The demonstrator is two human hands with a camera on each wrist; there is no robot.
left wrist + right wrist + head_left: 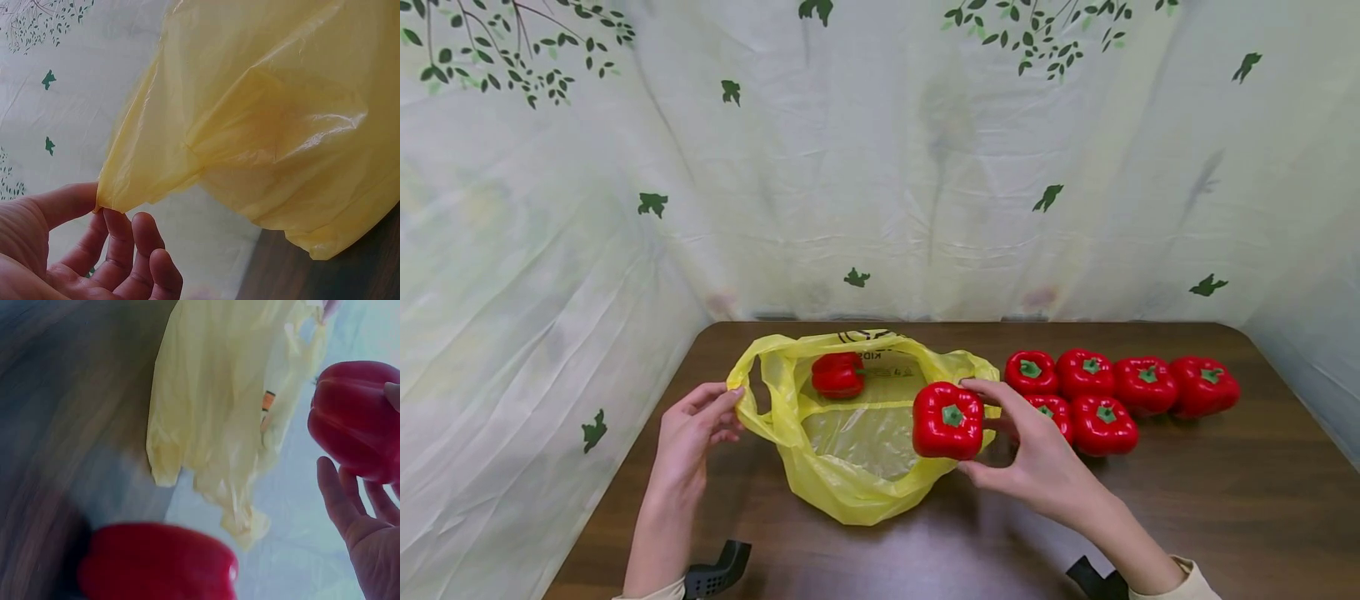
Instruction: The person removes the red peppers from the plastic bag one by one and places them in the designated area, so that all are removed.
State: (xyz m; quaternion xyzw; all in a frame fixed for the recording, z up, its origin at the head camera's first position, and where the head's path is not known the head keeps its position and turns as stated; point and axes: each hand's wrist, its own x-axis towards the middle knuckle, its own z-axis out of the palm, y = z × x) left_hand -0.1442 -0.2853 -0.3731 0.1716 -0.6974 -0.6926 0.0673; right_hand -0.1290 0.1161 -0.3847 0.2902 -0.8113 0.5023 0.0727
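Note:
A yellow plastic bag (850, 492) stands on the table with its mouth open toward me. My left hand (688, 433) pinches the bag's left handle between thumb and forefinger; the left wrist view shows the pinched corner of the bag (250, 112). One red bell pepper (837, 375) lies inside the bag at its far left. Over the right edge of the bag's mouth, my right hand (1037, 454) grips another red bell pepper (947, 421), its green stem facing me. That held bell pepper (356, 419) also shows in the right wrist view.
Several red bell peppers (1146, 385) sit in two rows on the wooden table (1225, 500), right of the bag; my right hand partly covers the nearer row. A white cloth with leaf prints (887, 167) hangs behind and beside the table.

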